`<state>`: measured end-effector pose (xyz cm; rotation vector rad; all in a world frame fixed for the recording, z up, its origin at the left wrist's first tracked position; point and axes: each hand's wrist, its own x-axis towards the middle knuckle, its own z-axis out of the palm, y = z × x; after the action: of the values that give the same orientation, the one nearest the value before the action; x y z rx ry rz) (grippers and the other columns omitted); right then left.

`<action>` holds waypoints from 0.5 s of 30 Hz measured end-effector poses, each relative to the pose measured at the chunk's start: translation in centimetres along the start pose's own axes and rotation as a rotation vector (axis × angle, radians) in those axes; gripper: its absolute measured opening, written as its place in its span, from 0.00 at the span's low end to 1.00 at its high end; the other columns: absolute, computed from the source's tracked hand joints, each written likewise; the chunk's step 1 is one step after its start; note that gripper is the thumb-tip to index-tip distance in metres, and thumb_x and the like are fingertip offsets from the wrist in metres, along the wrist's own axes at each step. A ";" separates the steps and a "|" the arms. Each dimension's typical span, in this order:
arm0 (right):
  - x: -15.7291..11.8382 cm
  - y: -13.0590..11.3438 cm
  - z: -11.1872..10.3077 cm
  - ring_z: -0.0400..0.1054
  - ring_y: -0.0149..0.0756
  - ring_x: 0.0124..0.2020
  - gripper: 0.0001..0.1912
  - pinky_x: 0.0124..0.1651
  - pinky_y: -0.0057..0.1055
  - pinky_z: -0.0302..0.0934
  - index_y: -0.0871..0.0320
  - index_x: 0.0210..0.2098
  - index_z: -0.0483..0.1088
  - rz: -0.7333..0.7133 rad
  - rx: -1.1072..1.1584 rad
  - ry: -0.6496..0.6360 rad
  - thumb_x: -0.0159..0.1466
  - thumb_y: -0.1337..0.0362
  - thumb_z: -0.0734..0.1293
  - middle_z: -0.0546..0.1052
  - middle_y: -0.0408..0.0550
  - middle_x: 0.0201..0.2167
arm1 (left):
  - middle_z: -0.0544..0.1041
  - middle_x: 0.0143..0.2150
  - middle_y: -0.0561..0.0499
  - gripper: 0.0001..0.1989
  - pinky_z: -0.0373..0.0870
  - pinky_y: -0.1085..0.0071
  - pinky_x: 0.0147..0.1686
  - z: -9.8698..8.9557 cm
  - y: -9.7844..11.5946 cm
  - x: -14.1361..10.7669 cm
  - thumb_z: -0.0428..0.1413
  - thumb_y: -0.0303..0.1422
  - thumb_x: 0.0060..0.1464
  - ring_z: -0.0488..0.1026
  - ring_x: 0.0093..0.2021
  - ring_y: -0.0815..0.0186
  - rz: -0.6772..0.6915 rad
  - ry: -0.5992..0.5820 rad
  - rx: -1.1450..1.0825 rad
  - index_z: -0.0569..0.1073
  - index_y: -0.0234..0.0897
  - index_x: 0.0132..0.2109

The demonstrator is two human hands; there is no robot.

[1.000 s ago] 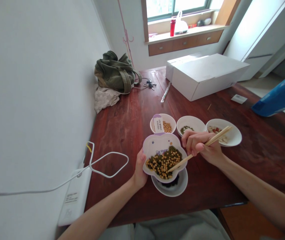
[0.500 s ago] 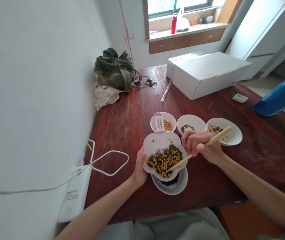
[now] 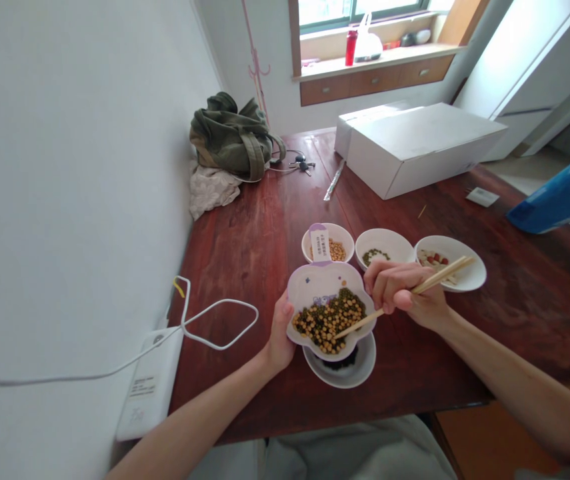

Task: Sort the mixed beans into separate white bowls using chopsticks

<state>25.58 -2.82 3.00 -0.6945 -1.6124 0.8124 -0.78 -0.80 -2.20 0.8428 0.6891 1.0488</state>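
- Two hands are occupied: the lobed dish (image 3: 325, 275) is clasped at its left side by the left hand (image 3: 281, 337), whose grip is wrapped on the rim (thumb uppermost).
- Chopsticks (image 3: 442, 277) are pinched in the right hand's (image 3: 405, 293) narrow grip, their tips set among mixed beans (image 3: 332, 319).
- The dish is held over a pale bowl (image 3: 349, 379), which is partly hidden, on the counter (image 3: 239, 267).

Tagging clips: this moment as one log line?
left hand: holds flower-shaped dish | right hand: holds chopsticks, tips among beans | near bowl: partly hidden by dish
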 end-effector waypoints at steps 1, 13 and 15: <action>0.0 0.0 0.0 0.74 0.41 0.30 0.30 0.35 0.39 0.70 0.55 0.22 0.78 -0.001 -0.001 0.004 0.72 0.42 0.71 0.79 0.50 0.19 | 0.89 0.54 0.40 0.32 0.73 0.46 0.71 0.0 0.0 0.0 0.64 0.60 0.59 0.79 0.68 0.38 0.002 -0.003 0.003 0.85 0.37 0.54; 0.0 -0.6 0.0 0.74 0.41 0.30 0.28 0.34 0.38 0.69 0.56 0.23 0.79 0.015 -0.030 0.007 0.71 0.43 0.73 0.78 0.49 0.19 | 0.90 0.51 0.40 0.31 0.75 0.46 0.69 0.2 0.1 -0.1 0.67 0.59 0.56 0.79 0.68 0.38 -0.001 0.042 -0.011 0.86 0.37 0.52; 0.0 -0.6 0.0 0.74 0.40 0.30 0.28 0.34 0.38 0.70 0.56 0.23 0.78 0.009 -0.034 0.013 0.72 0.43 0.72 0.78 0.49 0.19 | 0.90 0.52 0.40 0.30 0.74 0.45 0.70 0.2 0.1 -0.1 0.66 0.59 0.57 0.79 0.68 0.38 0.002 0.034 -0.004 0.85 0.37 0.52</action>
<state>25.58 -3.14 3.54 -0.7302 -1.6157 0.7872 -0.74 -0.88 -2.01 0.8240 0.7147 1.0682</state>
